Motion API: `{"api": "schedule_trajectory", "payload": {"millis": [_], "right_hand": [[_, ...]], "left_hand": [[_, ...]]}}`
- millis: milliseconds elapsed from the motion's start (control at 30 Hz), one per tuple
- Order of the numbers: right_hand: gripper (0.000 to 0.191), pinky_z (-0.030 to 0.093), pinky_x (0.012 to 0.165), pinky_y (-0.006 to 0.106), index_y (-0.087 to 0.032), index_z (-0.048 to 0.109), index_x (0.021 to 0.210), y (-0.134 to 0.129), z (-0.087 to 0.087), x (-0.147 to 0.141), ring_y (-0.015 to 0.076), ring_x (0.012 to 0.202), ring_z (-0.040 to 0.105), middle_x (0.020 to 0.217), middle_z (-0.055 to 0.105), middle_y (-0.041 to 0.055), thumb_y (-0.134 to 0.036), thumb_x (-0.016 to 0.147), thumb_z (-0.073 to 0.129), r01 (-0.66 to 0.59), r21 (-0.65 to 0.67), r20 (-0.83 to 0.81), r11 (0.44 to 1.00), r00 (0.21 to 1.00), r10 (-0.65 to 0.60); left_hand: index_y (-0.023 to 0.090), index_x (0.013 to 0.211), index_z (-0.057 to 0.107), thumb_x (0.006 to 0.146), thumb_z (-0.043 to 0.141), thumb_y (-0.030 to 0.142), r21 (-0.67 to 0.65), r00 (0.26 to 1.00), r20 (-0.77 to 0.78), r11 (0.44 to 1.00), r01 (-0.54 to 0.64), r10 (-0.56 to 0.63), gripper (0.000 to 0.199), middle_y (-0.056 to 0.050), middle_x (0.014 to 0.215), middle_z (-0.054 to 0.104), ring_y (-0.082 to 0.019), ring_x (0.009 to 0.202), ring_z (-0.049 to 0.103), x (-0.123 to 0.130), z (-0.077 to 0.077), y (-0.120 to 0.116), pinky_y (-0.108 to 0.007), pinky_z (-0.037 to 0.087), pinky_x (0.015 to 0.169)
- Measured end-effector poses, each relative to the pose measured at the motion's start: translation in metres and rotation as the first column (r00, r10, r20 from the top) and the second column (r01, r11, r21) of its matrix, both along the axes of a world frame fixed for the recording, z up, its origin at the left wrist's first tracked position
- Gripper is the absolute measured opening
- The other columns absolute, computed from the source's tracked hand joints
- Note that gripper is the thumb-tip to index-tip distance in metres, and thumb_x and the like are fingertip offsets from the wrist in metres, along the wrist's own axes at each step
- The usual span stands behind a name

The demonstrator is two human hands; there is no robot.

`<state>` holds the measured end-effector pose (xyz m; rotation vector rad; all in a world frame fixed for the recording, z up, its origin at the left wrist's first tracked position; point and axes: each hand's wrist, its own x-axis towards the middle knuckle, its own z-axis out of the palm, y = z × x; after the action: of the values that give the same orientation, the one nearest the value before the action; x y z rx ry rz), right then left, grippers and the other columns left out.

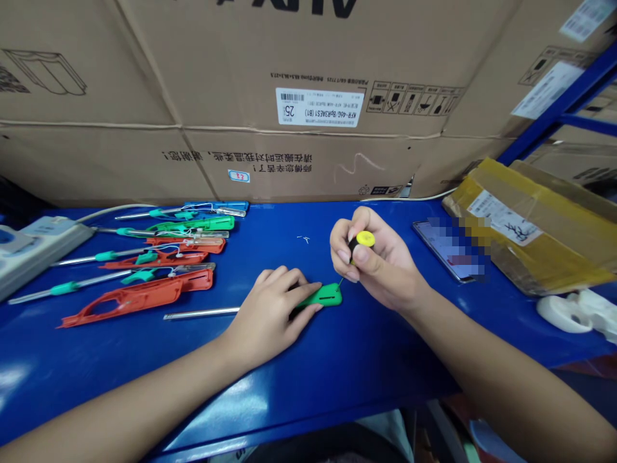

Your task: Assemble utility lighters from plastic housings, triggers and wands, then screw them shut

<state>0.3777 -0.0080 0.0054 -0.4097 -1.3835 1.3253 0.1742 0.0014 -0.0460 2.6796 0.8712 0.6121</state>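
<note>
My left hand (pixel 272 308) presses a green-handled long-nosed lighter (pixel 328 294) against the blue table, its thumb and fingers closed round the handle. The lighter's metal tube (pixel 202 313) sticks out leftward from under that hand. In my right hand (pixel 385 257) is a screwdriver with a black and yellow handle (pixel 365 238), held upright between thumb and fingers. Its thin shaft points down to the right end of the green handle; the very tip is too small to make out. Left of my hands lie several opened lighters, among them a red handle shell (pixel 144 298) and a green one (pixel 193 224).
A white power strip (pixel 45 241) stands at the left edge. Large cardboard boxes (pixel 231 83) wall off the back. Rightward are a phone (pixel 441 247), a yellow-taped carton (pixel 530 225) and a white object (pixel 571 312). Tiny white scraps (pixel 304 239) lie behind my hands.
</note>
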Motion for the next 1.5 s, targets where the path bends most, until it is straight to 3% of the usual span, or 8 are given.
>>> {"api": "schedule_trajectory", "payload": {"millis": [133,400,567,800,1067,1267,1333,1500], "right_hand": [[0.027,0.038,0.056,0.027,-0.023,0.056,0.098,-0.0012,0.004,0.0022,0.011,0.059,0.046,0.081,0.054,-0.0006,-0.049,0.1,0.049,-0.003,-0.026,0.034,1.0,0.999,0.004],[0.023,0.044,0.056,0.029,-0.018,0.063,0.09,-0.0013,-0.0001,0.0009,0.0119,0.065,0.055,0.089,0.05,0.0021,-0.036,0.1,0.054,-0.021,0.1,0.015,0.995,1.0,0.02],[0.019,0.036,0.05,0.023,-0.022,0.055,0.092,-0.0015,-0.0031,-0.0053,0.0058,0.055,0.045,0.087,0.052,-0.0025,-0.032,0.09,0.071,0.071,0.055,0.002,0.996,0.997,-0.071],[0.033,0.039,0.052,0.027,-0.021,0.06,0.097,-0.0033,0.0033,-0.0009,0.0128,0.06,0.046,0.081,0.055,0.0025,-0.05,0.101,0.045,0.101,-0.045,0.023,0.994,0.995,-0.1],[0.018,0.041,0.053,0.024,-0.023,0.052,0.091,-0.0001,0.0003,-0.0027,0.0059,0.054,0.05,0.089,0.057,-0.0024,-0.028,0.091,0.068,0.089,0.026,-0.041,0.996,0.995,-0.088],[0.032,0.037,0.053,0.026,-0.023,0.058,0.104,-0.0026,0.0027,-0.0021,0.0106,0.056,0.044,0.077,0.057,-0.0008,-0.053,0.101,0.045,0.031,-0.044,0.01,0.999,0.999,-0.03],[0.036,0.038,0.056,0.027,-0.02,0.062,0.106,-0.0027,0.0029,-0.0009,0.0116,0.059,0.046,0.078,0.058,0.0012,-0.047,0.105,0.039,0.008,-0.035,0.01,0.999,1.0,-0.007],[0.024,0.04,0.057,0.026,-0.018,0.059,0.09,-0.0012,0.0012,-0.0006,0.0106,0.062,0.051,0.083,0.057,0.0012,-0.04,0.1,0.054,-0.003,0.011,-0.013,1.0,1.0,0.004]], "left_hand": [[0.025,0.125,0.068,0.1,0.057,0.032,-0.002,1.0,0.0,1.0,0.0,0.0,0.029,-0.006,0.098,0.064,-0.022,0.09,0.055,0.0003,0.0007,0.0001,-0.038,0.037,0.079],[0.023,0.123,0.069,0.1,0.057,0.032,-0.004,1.0,-0.005,1.0,0.003,-0.003,0.027,-0.005,0.098,0.064,-0.021,0.09,0.054,0.0002,-0.0003,-0.0003,-0.038,0.037,0.08],[0.025,0.125,0.068,0.1,0.056,0.033,0.01,1.0,-0.005,1.0,-0.002,0.002,0.028,-0.005,0.097,0.064,-0.021,0.089,0.054,-0.0001,-0.0005,-0.0003,-0.038,0.037,0.079],[0.024,0.125,0.068,0.1,0.057,0.032,-0.006,1.0,0.0,1.0,0.0,0.0,0.029,-0.006,0.099,0.064,-0.022,0.091,0.055,0.0002,-0.0001,-0.0007,-0.038,0.037,0.081],[0.023,0.126,0.067,0.1,0.057,0.033,0.001,1.0,-0.006,1.0,0.002,-0.002,0.029,-0.005,0.097,0.063,-0.021,0.09,0.054,-0.0003,-0.0008,-0.0002,-0.038,0.036,0.079],[0.023,0.125,0.068,0.099,0.058,0.032,-0.008,1.0,-0.003,1.0,-0.001,0.001,0.029,-0.004,0.098,0.063,-0.021,0.091,0.054,0.0001,0.0009,-0.0006,-0.038,0.036,0.08],[0.023,0.125,0.068,0.099,0.058,0.032,-0.007,1.0,-0.003,1.0,0.0,0.0,0.029,-0.004,0.098,0.063,-0.021,0.091,0.053,0.0002,0.001,-0.0005,-0.037,0.036,0.08],[0.023,0.124,0.068,0.099,0.058,0.032,-0.008,1.0,-0.001,1.0,0.001,-0.001,0.028,-0.004,0.097,0.063,-0.02,0.09,0.053,0.0001,-0.0008,-0.0001,-0.037,0.036,0.079]]}}
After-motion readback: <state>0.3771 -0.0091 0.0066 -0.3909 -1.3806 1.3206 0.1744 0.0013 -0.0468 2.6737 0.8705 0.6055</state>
